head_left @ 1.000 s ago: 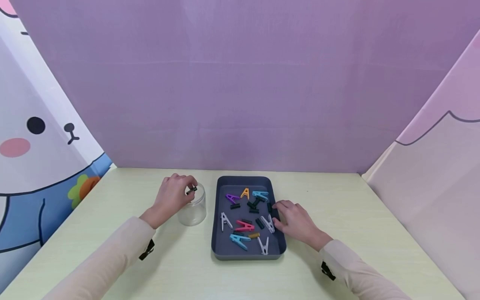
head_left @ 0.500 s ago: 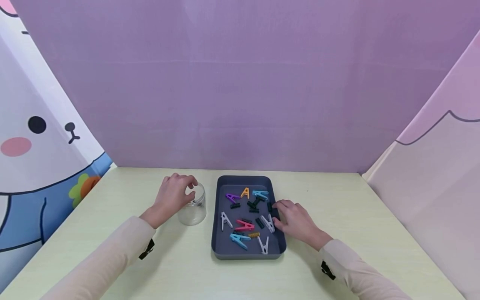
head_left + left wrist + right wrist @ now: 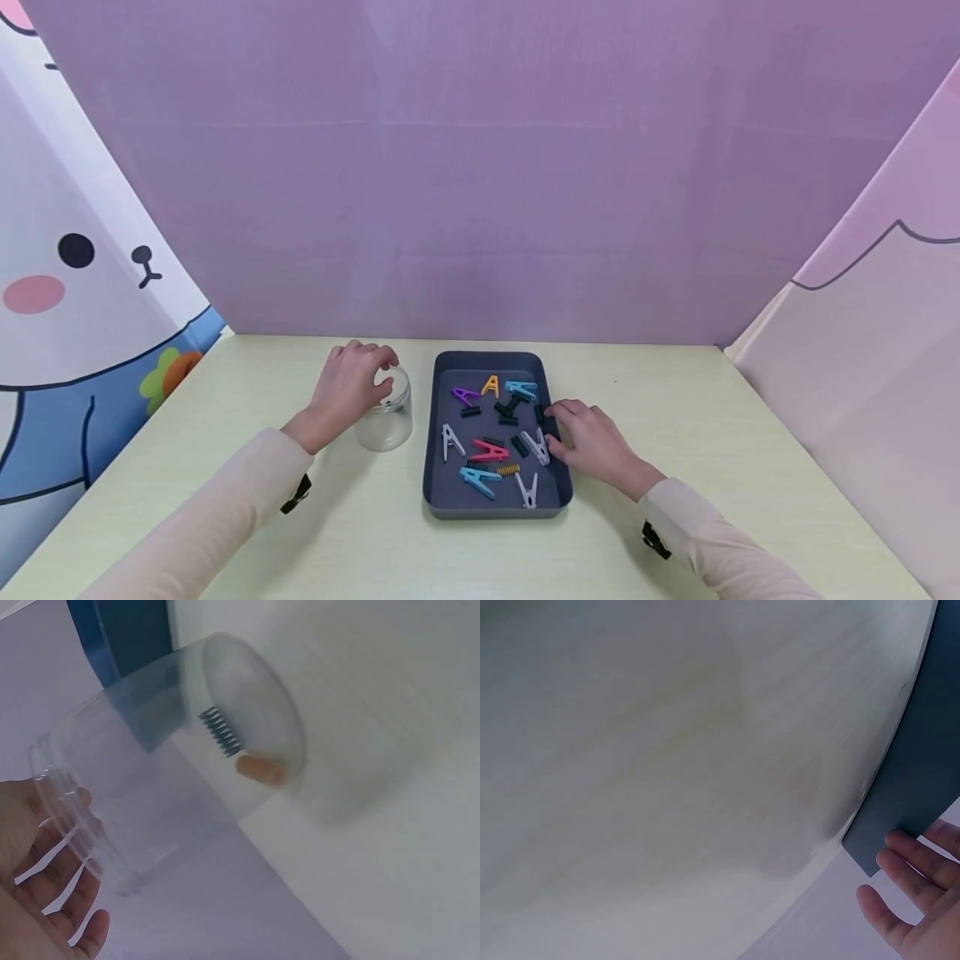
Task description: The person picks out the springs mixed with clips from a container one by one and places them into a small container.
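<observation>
My left hand (image 3: 343,388) hangs over the mouth of a clear jar (image 3: 385,430), thumb and forefinger apart with nothing between them. Inside the jar, on its base, the left wrist view shows a dark green spring (image 3: 220,732) beside a blurred orange piece (image 3: 261,771). Fingers loosely spread, my right hand (image 3: 596,447) rests at the right rim of a dark grey tray (image 3: 495,510). Lying in the tray are several dark springs (image 3: 470,412), a yellow spring (image 3: 507,471), and clip halves: purple (image 3: 464,395), orange, blue (image 3: 478,481), red (image 3: 490,452) and white (image 3: 452,442).
Jar and tray stand side by side on a pale wooden table (image 3: 300,550), with a narrow gap between them. A purple cloth panel (image 3: 480,208) rises behind the table. Printed panels close in the left and right sides.
The dark spring pinched by my left hand a second ago has left the fingers, which have parted. That hand has shifted slightly right. The right hand and tray stay put.
</observation>
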`<state>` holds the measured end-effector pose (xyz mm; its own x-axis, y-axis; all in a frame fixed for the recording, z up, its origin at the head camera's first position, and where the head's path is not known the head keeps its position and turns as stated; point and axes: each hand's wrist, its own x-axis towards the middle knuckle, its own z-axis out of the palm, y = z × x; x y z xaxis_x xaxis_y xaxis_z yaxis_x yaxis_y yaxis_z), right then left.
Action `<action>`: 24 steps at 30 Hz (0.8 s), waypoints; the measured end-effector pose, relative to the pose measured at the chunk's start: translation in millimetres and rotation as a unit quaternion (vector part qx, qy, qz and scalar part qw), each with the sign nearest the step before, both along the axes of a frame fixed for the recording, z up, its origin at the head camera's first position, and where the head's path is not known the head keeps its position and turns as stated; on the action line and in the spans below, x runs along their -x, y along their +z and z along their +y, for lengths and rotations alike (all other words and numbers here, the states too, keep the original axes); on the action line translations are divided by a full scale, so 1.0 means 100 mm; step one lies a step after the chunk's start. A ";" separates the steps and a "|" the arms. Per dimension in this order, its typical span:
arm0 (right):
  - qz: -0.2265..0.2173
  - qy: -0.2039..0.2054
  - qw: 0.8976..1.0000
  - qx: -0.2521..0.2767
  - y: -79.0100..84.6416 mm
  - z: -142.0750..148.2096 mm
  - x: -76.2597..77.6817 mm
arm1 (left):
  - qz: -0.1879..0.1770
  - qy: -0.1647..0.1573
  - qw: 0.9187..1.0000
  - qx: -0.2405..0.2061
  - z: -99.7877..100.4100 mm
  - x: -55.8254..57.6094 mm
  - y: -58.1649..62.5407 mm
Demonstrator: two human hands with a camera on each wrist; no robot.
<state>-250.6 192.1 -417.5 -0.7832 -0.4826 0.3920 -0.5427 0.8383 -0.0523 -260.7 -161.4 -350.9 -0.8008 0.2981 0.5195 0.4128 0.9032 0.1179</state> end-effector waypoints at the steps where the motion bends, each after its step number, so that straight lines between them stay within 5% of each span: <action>1: 0.000 0.000 1.000 0.000 0.00 0.00 0.00 | 0.003 -0.001 1.000 0.000 0.01 0.00 0.02; 12: 0.004 0.003 1.000 0.003 -0.01 0.01 0.01 | 0.013 -0.023 1.000 -0.003 0.24 -0.03 0.13; 24: 0.000 0.001 1.000 0.003 0.00 0.00 0.00 | -0.048 -0.031 0.998 0.037 0.57 -0.05 0.03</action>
